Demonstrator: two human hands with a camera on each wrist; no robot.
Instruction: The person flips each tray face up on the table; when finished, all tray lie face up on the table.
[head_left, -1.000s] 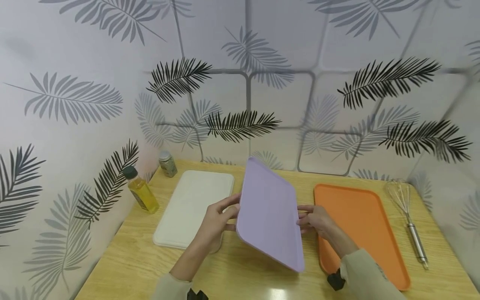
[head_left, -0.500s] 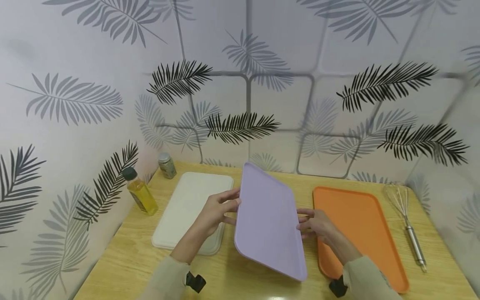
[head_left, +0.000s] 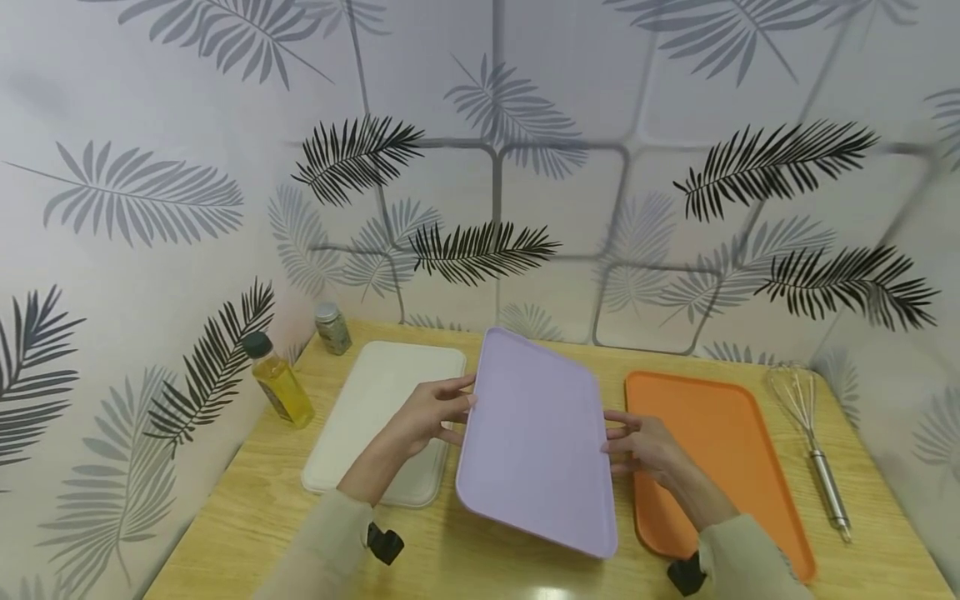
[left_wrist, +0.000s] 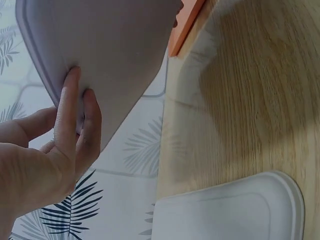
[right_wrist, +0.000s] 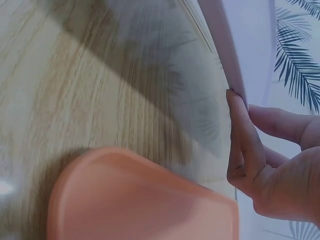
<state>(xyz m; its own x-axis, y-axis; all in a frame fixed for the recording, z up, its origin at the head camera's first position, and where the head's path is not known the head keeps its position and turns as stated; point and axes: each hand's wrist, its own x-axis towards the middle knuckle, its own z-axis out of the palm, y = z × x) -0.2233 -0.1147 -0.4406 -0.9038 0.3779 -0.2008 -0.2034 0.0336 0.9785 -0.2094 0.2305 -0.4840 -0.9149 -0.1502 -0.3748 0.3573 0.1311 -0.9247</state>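
Observation:
Between my two hands a lavender tray (head_left: 536, 442) is held above the table, tilted, its flat inner face toward the head camera. My left hand (head_left: 429, 414) pinches its left edge, thumb on the rim. In the left wrist view, fingers (left_wrist: 67, 112) press on the underside of the tray (left_wrist: 115, 55). On the opposite edge my right hand (head_left: 647, 450) pinches the rim between thumb and fingers, as the right wrist view also shows. A white tray (head_left: 386, 417) lies left of it on the table. To the right lies an orange tray (head_left: 712, 458), partly behind my right forearm.
On the left stand an oil bottle (head_left: 281, 387) with a dark cap and a small shaker jar (head_left: 332, 327). A whisk (head_left: 821, 467) lies at the right edge of the wooden table (head_left: 240, 533). A leaf-patterned wall (head_left: 562, 208) rises behind.
The lavender tray has turned so more of its inner face shows, its left edge shifting left. Both hands have kept their grip, moving slightly apart.

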